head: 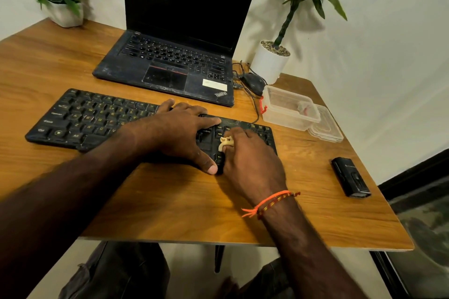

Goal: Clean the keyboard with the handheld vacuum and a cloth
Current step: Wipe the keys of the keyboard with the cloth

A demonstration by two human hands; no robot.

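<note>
keyboard [97,119] flat on desk [170,201], under both hands | left hand [179,133] spread flat, pressing keys, gripping nothing | right hand [250,160] pinching small pale wad [225,142] at fingertips, cloth probably | keyboard looks light, stiff, slides easily: brace by edge beside left fingers

Wooden tabletop [73,60]: keyboard [85,119] centre; laptop [170,60] 12 o'clock; clear container [289,109] 2 o'clock; handheld vacuum [351,177] 3 o'clock; flower pot [65,16] 10 o'clock

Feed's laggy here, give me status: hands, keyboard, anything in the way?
Left hand flat on keyboard, steadying. Right hand pinching small cream cloth on keys. Handheld vacuum idle on desk, right. Nothing obstructing.
</note>
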